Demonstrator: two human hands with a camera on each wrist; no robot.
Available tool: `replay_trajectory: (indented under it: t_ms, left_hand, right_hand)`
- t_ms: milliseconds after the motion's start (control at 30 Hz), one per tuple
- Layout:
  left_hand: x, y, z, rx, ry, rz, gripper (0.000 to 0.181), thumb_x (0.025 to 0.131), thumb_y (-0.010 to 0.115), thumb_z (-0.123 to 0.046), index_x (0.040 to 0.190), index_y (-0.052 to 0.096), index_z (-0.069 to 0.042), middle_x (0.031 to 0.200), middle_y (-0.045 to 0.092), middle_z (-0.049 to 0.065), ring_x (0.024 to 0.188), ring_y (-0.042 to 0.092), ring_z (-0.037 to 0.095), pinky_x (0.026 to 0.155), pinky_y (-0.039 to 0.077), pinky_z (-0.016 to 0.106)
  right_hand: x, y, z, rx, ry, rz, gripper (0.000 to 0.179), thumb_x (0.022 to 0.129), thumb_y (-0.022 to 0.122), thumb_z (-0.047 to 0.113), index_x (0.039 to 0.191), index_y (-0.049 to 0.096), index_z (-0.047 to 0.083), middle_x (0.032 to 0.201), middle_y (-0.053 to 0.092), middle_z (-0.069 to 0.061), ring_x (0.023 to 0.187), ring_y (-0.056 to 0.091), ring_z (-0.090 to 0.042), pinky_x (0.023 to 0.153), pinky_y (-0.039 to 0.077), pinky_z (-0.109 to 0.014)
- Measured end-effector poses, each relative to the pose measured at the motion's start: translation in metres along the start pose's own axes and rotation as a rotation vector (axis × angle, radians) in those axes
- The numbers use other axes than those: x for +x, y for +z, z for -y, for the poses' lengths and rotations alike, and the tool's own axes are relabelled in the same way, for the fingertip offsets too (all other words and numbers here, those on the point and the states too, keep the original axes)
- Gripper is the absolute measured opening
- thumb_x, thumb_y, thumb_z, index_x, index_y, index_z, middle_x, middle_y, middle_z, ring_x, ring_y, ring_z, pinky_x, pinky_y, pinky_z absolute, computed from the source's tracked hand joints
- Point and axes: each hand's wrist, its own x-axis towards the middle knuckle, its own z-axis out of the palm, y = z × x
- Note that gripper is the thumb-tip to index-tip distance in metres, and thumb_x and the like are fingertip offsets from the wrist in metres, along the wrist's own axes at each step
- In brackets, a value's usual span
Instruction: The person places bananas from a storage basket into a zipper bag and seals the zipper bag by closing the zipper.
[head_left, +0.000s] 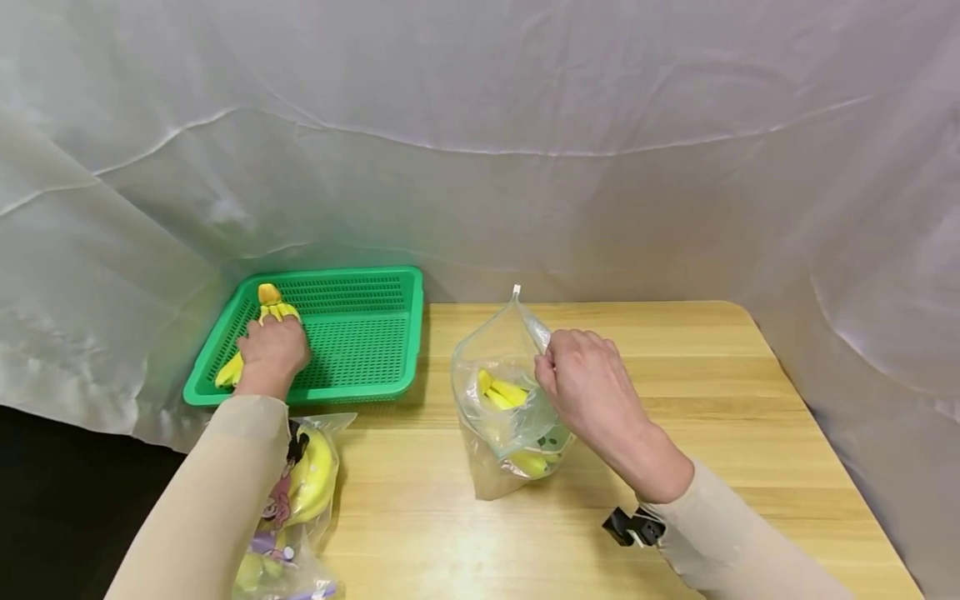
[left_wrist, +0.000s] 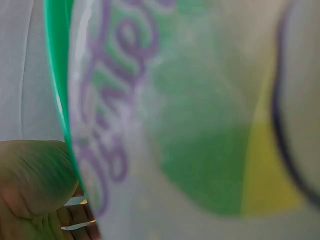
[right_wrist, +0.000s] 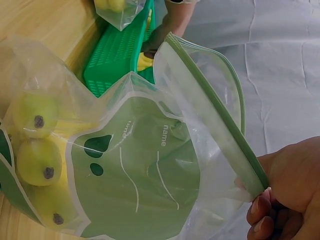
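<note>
My left hand (head_left: 273,350) is over a bunch of bananas (head_left: 279,312) inside the green basket (head_left: 414,333), its fingers curled round the bunch and hiding its middle. In the head view, my right hand (head_left: 592,379) pinches the rim of a clear zip bag (head_left: 487,467) standing on the table. The bag's mouth is spread wide, and bananas (head_left: 510,393) lie inside. The right wrist view shows the bag's green zip strip (right_wrist: 220,120) between thumb and fingers, a green print on its side, and several dark banana tips low in the bag.
A filled clear bag (head_left: 330,521) of bananas, with a cartoon print, lies at the front left below my left forearm. Another bag (head_left: 258,575) is partly visible nearer. The wooden table (head_left: 750,433) meets a grey cloth (head_left: 600,208) behind.
</note>
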Motion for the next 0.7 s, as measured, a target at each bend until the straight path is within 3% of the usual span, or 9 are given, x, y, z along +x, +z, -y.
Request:
replay_trajectory:
  t_ms: [167, 333, 433, 600, 700]
  left_hand:
    - [0.003, 0.0, 0.003, -0.005, -0.038, 0.06, 0.052, 0.104, 0.039, -0.011, 0.145, 0.037, 0.021, 0.14, 0.036, 0.051, 0.132, 0.031, 0.071, 0.104, 0.032, 0.083]
    - [0.002, -0.001, 0.009, -0.027, -0.154, 0.161, 0.062, 0.106, 0.039, -0.014, 0.154, 0.021, 0.021, 0.148, 0.024, 0.054, 0.137, 0.024, 0.072, 0.108, 0.031, 0.081]
    - [0.003, -0.002, 0.011, -0.025, -0.212, 0.202, 0.063, 0.107, 0.036, -0.016, 0.155, 0.019, 0.021, 0.151, 0.018, 0.054, 0.141, 0.02, 0.072, 0.11, 0.03, 0.079]
    - [0.004, -0.003, 0.01, -0.013, -0.247, 0.23, 0.063, 0.107, 0.031, -0.016, 0.151, 0.018, 0.028, 0.153, 0.013, 0.055, 0.144, 0.016, 0.071, 0.107, 0.034, 0.077]
    - [0.004, -0.005, 0.009, -0.025, -0.26, 0.236, 0.061, 0.107, 0.03, -0.014, 0.146, 0.022, 0.032, 0.15, 0.019, 0.056, 0.141, 0.023, 0.071, 0.104, 0.038, 0.076]
  right_hand:
    - [0.0, 0.001, 0.0, 0.002, 0.009, 0.007, 0.023, 0.094, 0.065, 0.008, 0.074, 0.053, 0.008, 0.068, 0.051, -0.004, 0.066, 0.047, -0.025, 0.067, 0.043, -0.041]
    - [0.0, 0.001, 0.001, 0.002, 0.008, 0.001, 0.024, 0.094, 0.065, 0.008, 0.074, 0.053, 0.009, 0.068, 0.05, -0.004, 0.065, 0.046, -0.025, 0.066, 0.043, -0.041]
    - [-0.001, 0.002, 0.0, 0.0, 0.004, -0.006, 0.024, 0.094, 0.065, 0.008, 0.073, 0.052, 0.009, 0.067, 0.05, -0.004, 0.065, 0.046, -0.025, 0.065, 0.043, -0.04]
    - [0.0, 0.002, 0.0, 0.003, 0.003, -0.007, 0.023, 0.095, 0.064, 0.008, 0.074, 0.053, 0.009, 0.068, 0.05, -0.004, 0.065, 0.046, -0.024, 0.066, 0.044, -0.041]
    - [0.0, 0.003, 0.0, 0.003, 0.004, -0.003, 0.024, 0.095, 0.065, 0.008, 0.074, 0.053, 0.009, 0.068, 0.051, -0.004, 0.065, 0.047, -0.025, 0.066, 0.045, -0.042]
